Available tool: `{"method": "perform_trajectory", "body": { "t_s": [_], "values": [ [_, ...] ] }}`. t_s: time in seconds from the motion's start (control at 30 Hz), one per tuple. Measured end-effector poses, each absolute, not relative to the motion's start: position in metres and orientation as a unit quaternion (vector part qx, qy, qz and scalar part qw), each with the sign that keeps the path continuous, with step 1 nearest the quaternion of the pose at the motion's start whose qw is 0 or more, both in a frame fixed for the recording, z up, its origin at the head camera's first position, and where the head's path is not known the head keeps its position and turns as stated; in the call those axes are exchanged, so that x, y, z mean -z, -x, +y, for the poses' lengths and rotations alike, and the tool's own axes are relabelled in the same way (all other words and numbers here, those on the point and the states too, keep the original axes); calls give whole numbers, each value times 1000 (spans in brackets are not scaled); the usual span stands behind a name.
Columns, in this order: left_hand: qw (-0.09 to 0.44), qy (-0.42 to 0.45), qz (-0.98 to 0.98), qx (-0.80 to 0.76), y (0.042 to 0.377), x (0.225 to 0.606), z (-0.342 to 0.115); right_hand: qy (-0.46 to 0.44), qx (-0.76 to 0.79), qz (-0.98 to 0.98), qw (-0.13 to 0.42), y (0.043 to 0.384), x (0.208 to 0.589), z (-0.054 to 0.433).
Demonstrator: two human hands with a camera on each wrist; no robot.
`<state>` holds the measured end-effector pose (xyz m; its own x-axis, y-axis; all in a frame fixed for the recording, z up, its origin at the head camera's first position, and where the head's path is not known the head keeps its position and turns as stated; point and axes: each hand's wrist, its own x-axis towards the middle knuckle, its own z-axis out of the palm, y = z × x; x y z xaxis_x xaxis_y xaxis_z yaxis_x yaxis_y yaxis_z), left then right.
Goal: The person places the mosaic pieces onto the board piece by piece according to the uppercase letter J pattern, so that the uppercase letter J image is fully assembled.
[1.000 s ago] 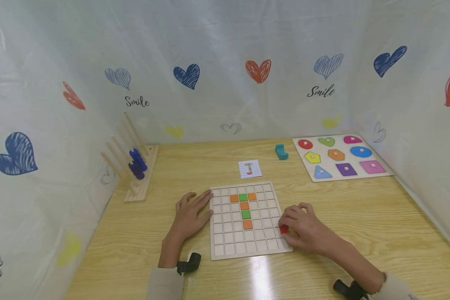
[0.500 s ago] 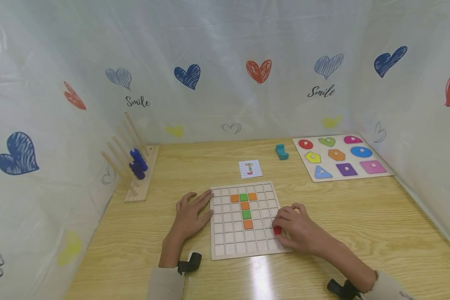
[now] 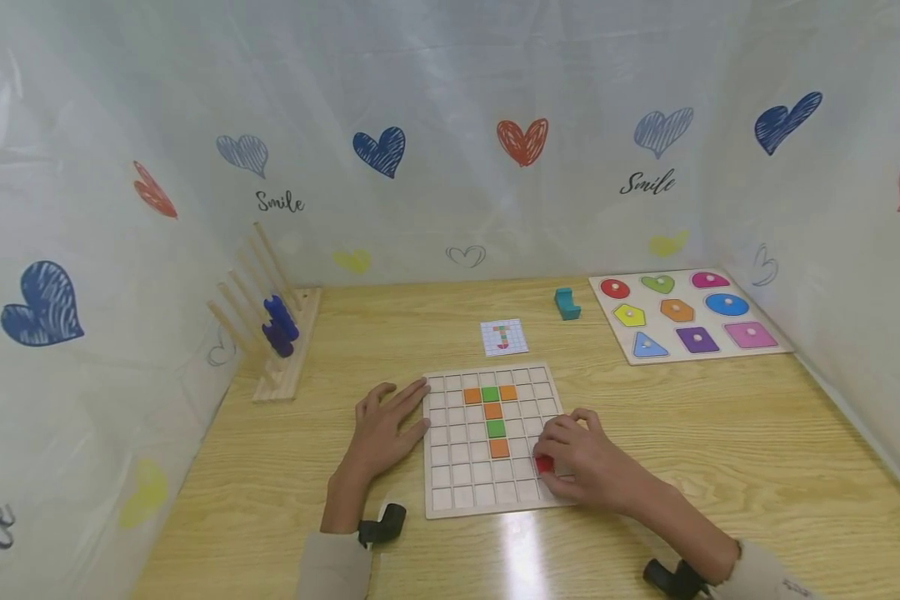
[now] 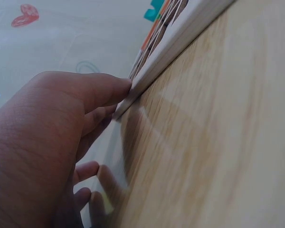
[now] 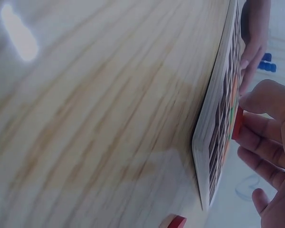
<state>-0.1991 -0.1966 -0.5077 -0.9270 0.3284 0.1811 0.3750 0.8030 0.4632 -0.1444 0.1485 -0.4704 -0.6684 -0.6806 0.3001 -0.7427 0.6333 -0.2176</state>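
Note:
A wooden grid board (image 3: 461, 475) lies on the table, its orange and green tiles (image 3: 496, 428) forming a T. My left hand (image 3: 382, 433) touches the board's left edge with thumb and fingers extended; in the left wrist view, a thumb (image 4: 109, 89) presses on that edge. Over the board's right side, my right hand (image 3: 588, 462) pinches a red tile (image 3: 543, 464) between thumb and fingers. The right wrist view shows this red tile (image 5: 237, 123) just above the grid. Behind the board lies a small card (image 3: 505, 337) with a coloured J pattern.
At the far right lies a shape puzzle board (image 3: 663, 333) with knobbed pieces. A teal block (image 3: 567, 304) stands near it. To the left is a wooden peg rack (image 3: 300, 367) with blue pieces. Another red piece (image 5: 178, 222) lies on the table near my right wrist.
My right hand has moved left with the red tile, from the board's right edge to over its right-hand squares. The left hand has stayed at the left edge.

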Motion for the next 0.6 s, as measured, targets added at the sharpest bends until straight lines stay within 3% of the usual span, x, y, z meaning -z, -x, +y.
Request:
{"method": "perform_trajectory", "body": {
  "t_s": [0.6],
  "values": [
    [61, 192, -945, 257, 199, 509, -196, -420, -167, -884, 119, 148, 473, 128]
  ]
}}
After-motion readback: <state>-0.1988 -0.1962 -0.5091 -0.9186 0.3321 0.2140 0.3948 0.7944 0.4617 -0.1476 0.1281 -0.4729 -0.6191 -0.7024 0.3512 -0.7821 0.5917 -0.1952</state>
